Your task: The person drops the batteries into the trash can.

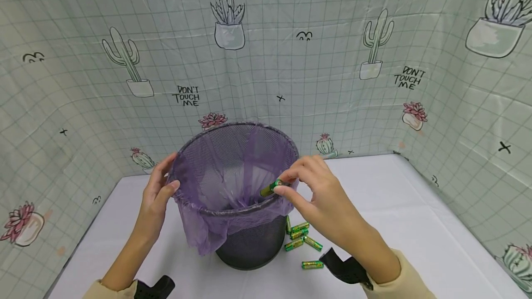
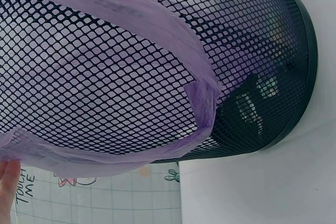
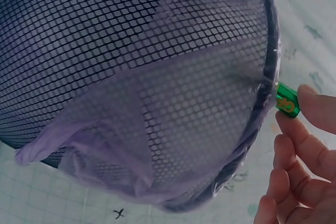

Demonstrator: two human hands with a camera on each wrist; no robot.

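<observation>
A black mesh wastebasket (image 1: 249,248) stands on the table, lined with a thin purple bag (image 1: 203,230) folded out over its rim. My left hand (image 1: 155,197) grips the rim at the left, thumb on the near side of the edge. In the left wrist view only fingers (image 2: 8,187) show beside the bag. Over the right part of the rim, my right hand (image 1: 313,190) pinches a green battery (image 1: 270,189) between thumb and fingers, tilted down toward the basket's inside. The right wrist view shows that battery's green end (image 3: 287,100) just past the rim.
Several green batteries (image 1: 299,233) lie close together right of the basket's base, and a single battery (image 1: 312,265) lies nearer the front. White cloth (image 1: 370,188) covers the table. A patterned curtain (image 1: 266,73) rises behind and at both sides.
</observation>
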